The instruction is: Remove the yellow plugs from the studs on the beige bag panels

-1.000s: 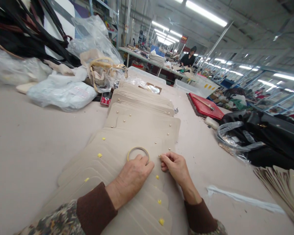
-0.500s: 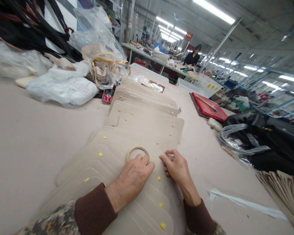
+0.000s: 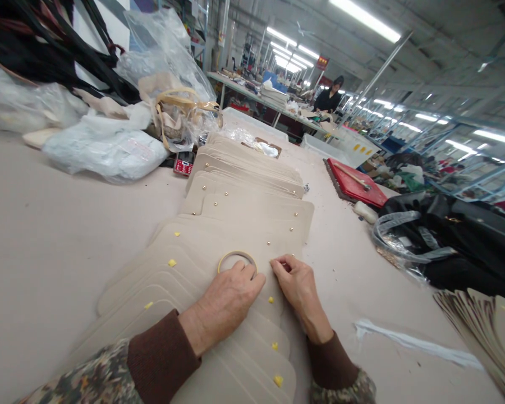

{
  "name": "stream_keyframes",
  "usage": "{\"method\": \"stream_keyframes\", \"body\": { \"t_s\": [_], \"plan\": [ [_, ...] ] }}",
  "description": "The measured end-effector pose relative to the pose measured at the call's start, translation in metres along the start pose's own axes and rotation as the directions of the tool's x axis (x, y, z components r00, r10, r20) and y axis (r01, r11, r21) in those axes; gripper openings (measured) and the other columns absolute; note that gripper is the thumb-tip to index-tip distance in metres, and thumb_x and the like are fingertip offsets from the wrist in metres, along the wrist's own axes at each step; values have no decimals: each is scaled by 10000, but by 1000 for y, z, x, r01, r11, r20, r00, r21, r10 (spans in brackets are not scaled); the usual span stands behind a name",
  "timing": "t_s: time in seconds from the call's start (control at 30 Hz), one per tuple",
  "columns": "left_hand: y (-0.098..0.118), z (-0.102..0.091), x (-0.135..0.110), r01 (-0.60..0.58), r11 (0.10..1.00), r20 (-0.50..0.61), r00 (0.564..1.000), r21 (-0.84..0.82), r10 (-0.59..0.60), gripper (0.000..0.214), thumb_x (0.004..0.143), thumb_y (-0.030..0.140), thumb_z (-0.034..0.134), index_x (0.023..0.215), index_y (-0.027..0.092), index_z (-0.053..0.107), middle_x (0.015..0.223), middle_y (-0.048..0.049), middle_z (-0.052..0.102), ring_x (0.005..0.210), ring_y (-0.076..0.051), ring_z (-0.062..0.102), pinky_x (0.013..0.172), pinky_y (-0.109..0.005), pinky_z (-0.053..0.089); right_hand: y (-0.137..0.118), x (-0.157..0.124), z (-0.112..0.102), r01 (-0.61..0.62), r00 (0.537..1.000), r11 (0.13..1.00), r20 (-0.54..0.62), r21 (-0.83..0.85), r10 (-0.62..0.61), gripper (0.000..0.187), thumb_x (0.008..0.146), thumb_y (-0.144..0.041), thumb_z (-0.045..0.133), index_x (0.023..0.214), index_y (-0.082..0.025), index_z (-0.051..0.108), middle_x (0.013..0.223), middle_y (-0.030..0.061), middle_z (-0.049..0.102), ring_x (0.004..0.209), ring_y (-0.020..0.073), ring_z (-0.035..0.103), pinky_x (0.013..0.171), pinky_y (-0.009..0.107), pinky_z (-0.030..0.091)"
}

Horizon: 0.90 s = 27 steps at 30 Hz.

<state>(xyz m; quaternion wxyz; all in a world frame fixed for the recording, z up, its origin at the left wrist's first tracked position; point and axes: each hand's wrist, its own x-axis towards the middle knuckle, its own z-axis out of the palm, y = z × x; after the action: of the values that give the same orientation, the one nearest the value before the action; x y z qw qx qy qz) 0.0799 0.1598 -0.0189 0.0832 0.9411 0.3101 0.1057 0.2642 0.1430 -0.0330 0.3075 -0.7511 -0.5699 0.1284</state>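
A roll of yellow tape (image 3: 237, 253) stands tilted over a fanned stack of beige panels (image 3: 202, 264). My left hand (image 3: 229, 294) is closed on its near edge, low over the panels. Right of the roll, my right hand (image 3: 298, 283) is closed in a pinch at the right side of the panels. A yellowish speck shows at its fingertips, like a small piece of tape; most of it is hidden. Yellow tape bits (image 3: 172, 262) dot the panels along both sides. Farther up, overlapping beige panels (image 3: 256, 209) carry small metal studs.
Plastic-wrapped bundles (image 3: 105, 147) lie at the left. A red board (image 3: 356, 184) with a mallet and a black bag (image 3: 467, 235) are at the right. A white strip (image 3: 416, 342) and stacked beige pieces (image 3: 477, 331) lie nearer. A person (image 3: 329, 98) stands beyond.
My right hand has shifted slightly left and forward, and its fingers have drawn closer together at the panel. My left hand keeps hold of the tape roll in nearly the same place.
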Motion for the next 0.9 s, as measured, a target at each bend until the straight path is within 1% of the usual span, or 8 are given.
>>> {"method": "stream_keyframes", "body": {
  "t_s": [0.1,0.2,0.33,0.43,0.5,0.63,0.77,0.9],
  "plan": [
    [-4,-6,-1,16,999,-35,999,-36,-17,187,864,24,454,899,176,556,891,-54,591,843,-226,550,693,-333,501,-5,-1,-10,19,993,999,114,-32,-15,193,800,-268,566,683,-194,700,600,-11,675,556,142,594,534,228,387],
    [-10,-9,-2,10,993,-119,993,-116,-24,170,899,61,453,905,181,573,884,-44,610,832,-213,578,719,-333,517,-8,-16,-23,64,959,998,279,-28,-53,180,789,-228,581,633,-191,664,521,-46,592,494,114,524,473,209,320],
    [-17,-5,-3,-106,952,-279,960,-288,22,203,934,95,446,1045,182,592,924,-40,677,862,-182,649,784,-310,549,-9,-38,-30,42,929,999,367,27,-49,173,783,-186,596,618,-191,644,486,-61,554,454,102,488,435,199,303],
    [-18,-1,-4,-228,915,-383,919,-333,89,356,962,130,433,1312,184,475,1064,-62,705,940,-171,682,830,-303,566,-12,-45,-28,77,970,985,219,153,-110,107,821,-208,605,771,-192,699,608,-25,651,545,130,573,513,216,415],
    [-16,1,-4,-274,913,-413,901,-301,134,428,984,159,414,1408,189,365,1132,-80,695,990,-173,683,852,-310,569,-16,-46,-27,180,977,949,67,258,-204,139,859,-207,583,927,-191,702,773,19,706,671,154,630,623,244,486],
    [-11,1,-4,-286,927,-443,883,-242,157,378,1008,220,385,1380,158,352,1126,-109,696,978,-186,693,809,-303,580,-24,-46,-25,445,892,850,-58,281,-448,193,906,-136,515,1014,-199,661,909,55,699,813,164,640,721,266,515],
    [-6,-1,-5,-264,932,-385,910,-248,155,326,1009,225,377,1324,143,373,1051,-103,703,913,-201,698,740,-310,571,-25,-48,-20,567,823,800,-113,196,-556,197,906,-90,484,925,-204,644,844,48,696,791,158,643,723,267,514],
    [-3,-6,-7,-204,924,-247,961,-325,125,179,987,175,398,1145,175,481,972,-54,680,862,-196,673,702,-296,529,-22,-51,-12,573,815,814,-169,98,-554,177,867,-83,493,836,-195,626,726,27,668,635,141,608,615,248,486]
  ]
}}
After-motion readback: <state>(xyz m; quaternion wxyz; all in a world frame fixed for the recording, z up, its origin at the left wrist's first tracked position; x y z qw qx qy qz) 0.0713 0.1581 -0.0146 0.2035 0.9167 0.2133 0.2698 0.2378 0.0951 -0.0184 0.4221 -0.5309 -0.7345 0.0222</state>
